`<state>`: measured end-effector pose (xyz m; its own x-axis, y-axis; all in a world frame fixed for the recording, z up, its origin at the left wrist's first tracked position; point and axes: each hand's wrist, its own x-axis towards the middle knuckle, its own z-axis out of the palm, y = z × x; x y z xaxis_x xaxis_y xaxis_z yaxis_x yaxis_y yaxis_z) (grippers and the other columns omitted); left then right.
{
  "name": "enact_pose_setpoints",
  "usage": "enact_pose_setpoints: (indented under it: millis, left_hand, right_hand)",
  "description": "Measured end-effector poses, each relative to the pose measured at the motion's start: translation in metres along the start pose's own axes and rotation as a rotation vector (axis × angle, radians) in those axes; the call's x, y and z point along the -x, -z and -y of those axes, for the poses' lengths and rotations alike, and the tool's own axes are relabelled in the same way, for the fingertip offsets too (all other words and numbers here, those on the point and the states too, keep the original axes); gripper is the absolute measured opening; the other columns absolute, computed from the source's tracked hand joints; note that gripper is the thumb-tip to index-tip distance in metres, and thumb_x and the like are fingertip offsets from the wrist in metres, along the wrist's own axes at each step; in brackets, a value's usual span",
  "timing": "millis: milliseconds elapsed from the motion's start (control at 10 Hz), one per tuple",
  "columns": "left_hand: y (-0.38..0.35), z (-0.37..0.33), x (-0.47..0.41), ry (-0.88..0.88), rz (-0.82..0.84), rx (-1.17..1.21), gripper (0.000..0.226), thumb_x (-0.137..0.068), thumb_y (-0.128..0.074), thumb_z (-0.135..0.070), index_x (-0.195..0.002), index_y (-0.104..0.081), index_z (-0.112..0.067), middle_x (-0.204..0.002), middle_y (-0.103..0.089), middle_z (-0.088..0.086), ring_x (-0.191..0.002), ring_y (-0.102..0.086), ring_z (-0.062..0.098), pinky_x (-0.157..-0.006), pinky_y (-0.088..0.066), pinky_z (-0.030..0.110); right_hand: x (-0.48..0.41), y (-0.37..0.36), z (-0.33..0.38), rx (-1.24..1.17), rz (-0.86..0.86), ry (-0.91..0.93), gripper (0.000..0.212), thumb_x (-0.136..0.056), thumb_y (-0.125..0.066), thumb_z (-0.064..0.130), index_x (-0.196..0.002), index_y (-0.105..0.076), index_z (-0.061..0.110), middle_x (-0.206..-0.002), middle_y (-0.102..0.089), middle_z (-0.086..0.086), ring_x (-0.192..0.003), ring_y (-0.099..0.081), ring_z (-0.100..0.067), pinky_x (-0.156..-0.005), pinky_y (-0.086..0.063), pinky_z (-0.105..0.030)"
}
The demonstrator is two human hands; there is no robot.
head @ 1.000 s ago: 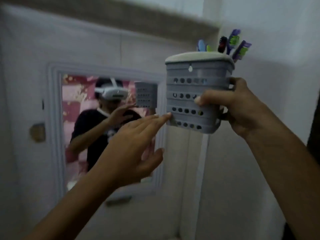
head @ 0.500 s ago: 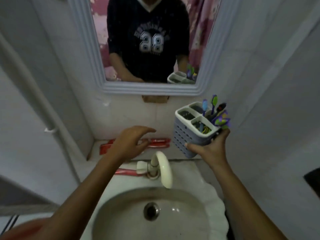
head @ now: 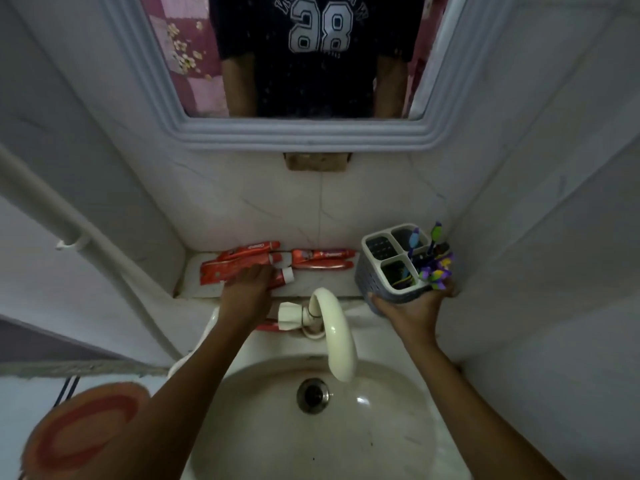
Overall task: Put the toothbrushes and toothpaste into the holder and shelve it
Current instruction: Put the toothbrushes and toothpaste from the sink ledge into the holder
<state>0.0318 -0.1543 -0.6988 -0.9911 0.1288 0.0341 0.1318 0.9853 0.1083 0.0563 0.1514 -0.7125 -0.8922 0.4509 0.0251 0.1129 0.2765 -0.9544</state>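
My right hand (head: 414, 306) grips the grey perforated holder (head: 372, 271) from below, at the right end of the ledge behind the sink. Several toothbrushes (head: 431, 251) with blue, green and purple heads stand in its far right compartment; the other compartments look dark. Several red toothpaste tubes (head: 242, 259) lie on the ledge to the left, one more pair (head: 323, 258) further right. My left hand (head: 247, 289) lies palm down on the nearest tube, fingers over it; whether it grips the tube is unclear.
A cream curved tap (head: 332, 327) rises between my hands over the white basin (head: 398, 427). A framed mirror (head: 304, 136) hangs above the marble ledge (head: 325, 284). White pipe (head: 69, 230) runs down the left wall. A red-ringed round object (head: 79, 431) sits lower left.
The view dropped from the raised holder at mirror height to the sink. My right hand brought the holder down beside the ledge; my left hand came down onto the toothpaste tubes.
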Motion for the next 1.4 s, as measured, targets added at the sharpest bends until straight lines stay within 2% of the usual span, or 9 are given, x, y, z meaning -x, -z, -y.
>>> enact_pose_setpoints:
  millis: [200, 400, 500, 600, 800, 1000, 1100, 1300, 1400]
  left_hand:
    - [-0.006, 0.008, -0.015, -0.104, 0.021, -0.147, 0.036, -0.068, -0.072, -0.017, -0.103, -0.068, -0.01, -0.095, -0.068, 0.014, -0.078, -0.065, 0.034, -0.064, -0.052, 0.037]
    - [0.037, -0.005, -0.008, -0.15, 0.076, -0.011, 0.057, -0.067, -0.08, -0.031, -0.118, -0.063, -0.013, -0.111, -0.066, 0.012, -0.085, -0.066, 0.032, -0.07, -0.056, 0.036]
    - [0.087, -0.037, -0.015, -0.241, -0.111, 0.048, 0.052, -0.075, -0.071, -0.037, -0.123, -0.062, -0.019, -0.11, -0.063, 0.008, -0.083, -0.064, 0.026, -0.071, -0.054, 0.035]
    - [0.135, -0.083, -0.039, -0.44, -0.284, -0.092, 0.051, -0.078, -0.067, -0.04, -0.126, -0.061, -0.023, -0.112, -0.063, 0.007, -0.092, -0.064, 0.027, -0.079, -0.048, 0.041]
    - [0.159, -0.169, -0.087, -0.707, 0.086, -0.711, 0.038, -0.084, -0.065, -0.021, -0.121, -0.061, -0.025, -0.129, -0.049, 0.007, -0.117, -0.051, 0.033, -0.102, -0.032, 0.057]
    - [0.151, -0.194, -0.096, -0.88, 0.131, -0.876, 0.029, -0.091, -0.053, -0.02, -0.117, -0.066, -0.018, -0.132, -0.051, 0.009, -0.121, -0.049, 0.033, -0.108, -0.028, 0.055]
    - [0.142, -0.171, -0.104, -0.967, -0.044, -0.801, 0.034, -0.085, -0.057, -0.013, -0.118, -0.065, -0.019, -0.126, -0.056, 0.007, -0.12, -0.051, 0.03, -0.106, -0.033, 0.053]
    - [0.126, -0.101, -0.089, -0.589, -0.221, -0.312, 0.043, -0.082, -0.063, -0.014, -0.124, -0.059, -0.019, -0.125, -0.063, 0.008, -0.114, -0.06, 0.029, -0.093, -0.045, 0.042]
    - [0.087, -0.073, -0.067, -0.363, 0.12, -0.186, 0.032, -0.092, -0.054, -0.026, -0.123, -0.06, -0.02, -0.122, -0.061, 0.007, -0.112, -0.06, 0.029, -0.088, -0.05, 0.039]
  right_hand:
    - [-0.004, -0.005, -0.008, -0.02, 0.006, -0.006, 0.123, -0.049, -0.105, 0.017, -0.149, -0.039, -0.01, -0.152, -0.056, -0.016, -0.138, -0.062, -0.025, -0.117, -0.051, -0.027]
    - [-0.005, -0.005, -0.013, -0.076, 0.02, 0.016, 0.12, -0.052, -0.102, -0.001, -0.151, -0.036, -0.015, -0.151, -0.057, -0.017, -0.132, -0.064, 0.001, -0.109, -0.049, -0.01]
    - [-0.003, -0.004, -0.008, -0.073, 0.039, 0.0, 0.12, -0.053, -0.102, 0.004, -0.152, -0.036, -0.012, -0.152, -0.057, -0.015, -0.133, -0.064, -0.008, -0.113, -0.053, -0.022]
    - [-0.001, -0.002, -0.004, -0.056, 0.081, -0.065, 0.109, -0.056, -0.104, 0.021, -0.145, -0.049, -0.009, -0.134, -0.068, -0.015, -0.105, -0.069, 0.006, -0.103, -0.062, -0.036]
    - [-0.002, -0.006, 0.0, -0.162, 0.056, -0.078, 0.12, -0.052, -0.105, 0.007, -0.15, -0.037, -0.005, -0.139, -0.063, -0.009, -0.113, -0.063, 0.019, -0.103, -0.058, -0.019]
    - [-0.004, -0.003, -0.005, -0.102, 0.11, -0.117, 0.12, -0.051, -0.107, 0.028, -0.149, -0.044, -0.001, -0.131, -0.069, -0.006, -0.115, -0.072, -0.008, -0.104, -0.062, -0.042]
    - [-0.006, -0.005, -0.003, -0.162, 0.056, -0.062, 0.112, -0.054, -0.101, -0.007, -0.146, -0.038, -0.005, -0.132, -0.062, 0.002, -0.111, -0.064, 0.02, -0.1, -0.057, -0.013]
    - [-0.009, 0.002, -0.014, -0.014, 0.111, -0.11, 0.107, -0.055, -0.104, 0.022, -0.144, -0.05, -0.006, -0.127, -0.071, -0.013, -0.105, -0.072, -0.008, -0.098, -0.064, -0.037]
    - [-0.011, -0.007, -0.009, -0.102, 0.043, 0.002, 0.124, -0.049, -0.102, 0.001, -0.153, -0.033, -0.002, -0.144, -0.059, -0.01, -0.125, -0.065, -0.001, -0.102, -0.056, -0.015]
